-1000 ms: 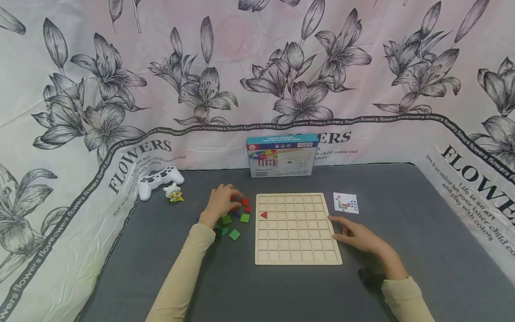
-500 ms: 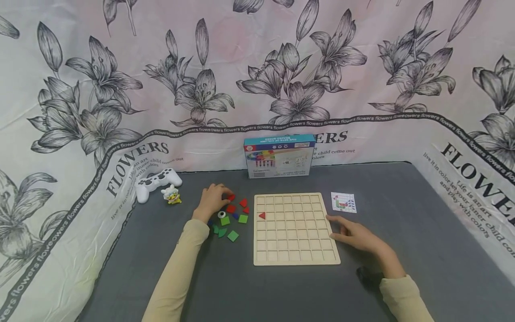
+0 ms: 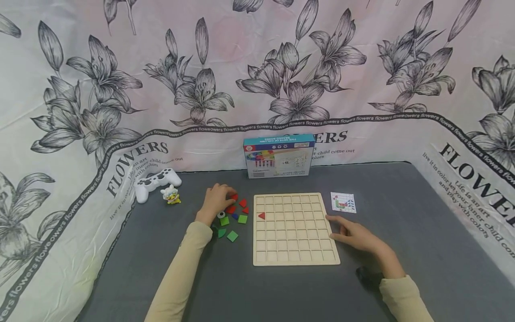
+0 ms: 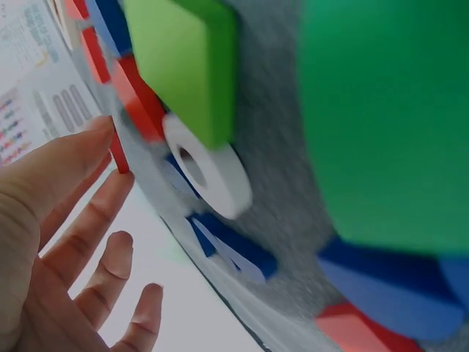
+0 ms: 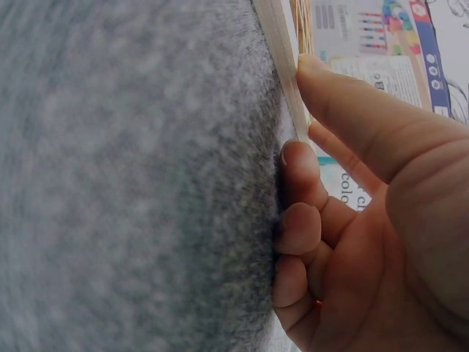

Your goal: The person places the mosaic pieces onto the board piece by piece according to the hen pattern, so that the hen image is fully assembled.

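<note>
In the head view my left hand (image 3: 215,205) is over a loose group of small coloured pieces left of the board. Its thumb and forefinger pinch a thin red piece (image 4: 119,150) on edge, seen in the left wrist view; its full shape is hidden. Beside it lie a white ring (image 4: 207,167), a light green square (image 4: 179,70) and several blue, red and green pieces. A wooden grid board (image 3: 295,229) carries one red triangle (image 3: 262,216) near its left side. My right hand (image 3: 359,235) touches the board's right edge with thumb and forefinger, the other fingers loosely bent.
A small card with a coloured grid picture (image 3: 343,202) lies right of the board. Behind the board stands a printed box (image 3: 279,157). A white game controller (image 3: 158,183) and a small figurine (image 3: 170,194) are at the back left, before a flowered cloth.
My left hand first drew back leftward over the pieces, then shifted slightly right with the red piece between its fingertips. The right hand has stayed at the board's edge.
</note>
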A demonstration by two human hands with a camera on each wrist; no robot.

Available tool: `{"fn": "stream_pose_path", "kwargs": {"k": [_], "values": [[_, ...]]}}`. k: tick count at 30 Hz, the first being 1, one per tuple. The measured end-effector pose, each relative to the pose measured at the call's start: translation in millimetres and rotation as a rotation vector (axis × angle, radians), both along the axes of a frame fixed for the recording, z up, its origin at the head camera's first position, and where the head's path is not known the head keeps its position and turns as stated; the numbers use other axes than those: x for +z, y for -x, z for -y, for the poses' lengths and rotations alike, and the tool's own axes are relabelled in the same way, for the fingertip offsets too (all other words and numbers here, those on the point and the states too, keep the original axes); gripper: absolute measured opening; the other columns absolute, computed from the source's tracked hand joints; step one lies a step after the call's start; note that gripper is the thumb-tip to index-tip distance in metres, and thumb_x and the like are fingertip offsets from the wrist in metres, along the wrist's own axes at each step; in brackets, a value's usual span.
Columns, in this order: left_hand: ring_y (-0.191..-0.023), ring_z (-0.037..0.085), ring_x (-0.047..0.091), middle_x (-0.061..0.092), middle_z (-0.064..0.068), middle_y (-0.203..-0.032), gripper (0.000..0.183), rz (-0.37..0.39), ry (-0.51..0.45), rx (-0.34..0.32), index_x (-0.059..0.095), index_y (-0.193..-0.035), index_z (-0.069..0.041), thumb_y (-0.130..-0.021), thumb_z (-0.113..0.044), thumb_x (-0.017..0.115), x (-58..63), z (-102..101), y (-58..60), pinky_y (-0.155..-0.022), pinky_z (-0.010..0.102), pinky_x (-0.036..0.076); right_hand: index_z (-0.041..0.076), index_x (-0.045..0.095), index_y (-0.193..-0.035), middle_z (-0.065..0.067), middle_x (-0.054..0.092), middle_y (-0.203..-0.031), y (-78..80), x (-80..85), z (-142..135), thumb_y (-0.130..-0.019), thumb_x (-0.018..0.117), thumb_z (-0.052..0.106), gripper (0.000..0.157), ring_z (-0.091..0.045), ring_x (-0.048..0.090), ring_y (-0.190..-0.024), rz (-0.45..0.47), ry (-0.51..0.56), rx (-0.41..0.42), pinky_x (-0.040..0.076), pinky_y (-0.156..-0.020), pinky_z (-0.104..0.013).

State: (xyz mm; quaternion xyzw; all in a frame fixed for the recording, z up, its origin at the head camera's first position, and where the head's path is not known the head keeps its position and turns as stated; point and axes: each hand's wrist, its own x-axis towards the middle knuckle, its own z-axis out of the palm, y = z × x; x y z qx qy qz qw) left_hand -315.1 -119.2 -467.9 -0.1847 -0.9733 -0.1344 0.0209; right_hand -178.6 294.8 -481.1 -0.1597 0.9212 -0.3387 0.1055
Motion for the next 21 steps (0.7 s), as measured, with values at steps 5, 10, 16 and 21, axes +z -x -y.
{"fn": "stream_pose_path", "kwargs": {"k": [5,10,16,21], "values": [[-0.103,0.026,0.052,0.063,0.004,-0.112,0.029,-0.035,-0.011,-0.02,0.069,-0.111,-0.018,-0.083,-0.027,0.069,-0.1,-8.2,-4.8,-0.089,0.052,0.038,0.01,0.04,-0.139,0.002,0.046,-0.069,-0.2,-1.9,-0.8,-0.088,0.062,0.03,0.06,-0.005,0.038,-0.055,0.0,-0.003,0.008,0.034,-0.051,-0.022],[-0.104,0.025,0.051,0.062,0.003,-0.112,0.03,-0.031,-0.038,-0.034,0.068,-0.112,-0.019,-0.083,-0.027,0.069,1.6,-17.3,-10.8,-0.09,0.052,0.038,0.01,0.04,-0.139,0.002,0.046,-0.069,-0.2,-0.9,-0.8,-0.088,0.062,0.032,0.06,-0.005,0.038,-0.055,-0.004,0.0,0.009,0.034,-0.051,-0.022],[-0.1,0.024,0.051,0.062,0.002,-0.11,0.028,-0.042,-0.061,-0.076,0.068,-0.11,-0.02,-0.084,-0.027,0.068,-1.1,-28.0,-16.9,-0.088,0.05,0.038,0.009,0.04,-0.139,0.001,0.046,-0.069,-0.4,0.2,-0.3,-0.088,0.062,0.032,0.06,-0.005,0.038,-0.055,-0.005,0.008,0.01,0.033,-0.051,-0.022],[-0.098,0.023,0.052,0.062,0.001,-0.107,0.026,-0.044,-0.059,-0.12,0.069,-0.11,-0.02,-0.085,-0.027,0.067,-2.3,-36.9,-20.8,-0.087,0.052,0.039,0.009,0.041,-0.139,0.002,0.046,-0.069,0.1,-0.9,-0.2,-0.088,0.063,0.032,0.06,-0.005,0.038,-0.055,-0.001,-0.008,0.003,0.033,-0.051,-0.022]]}}
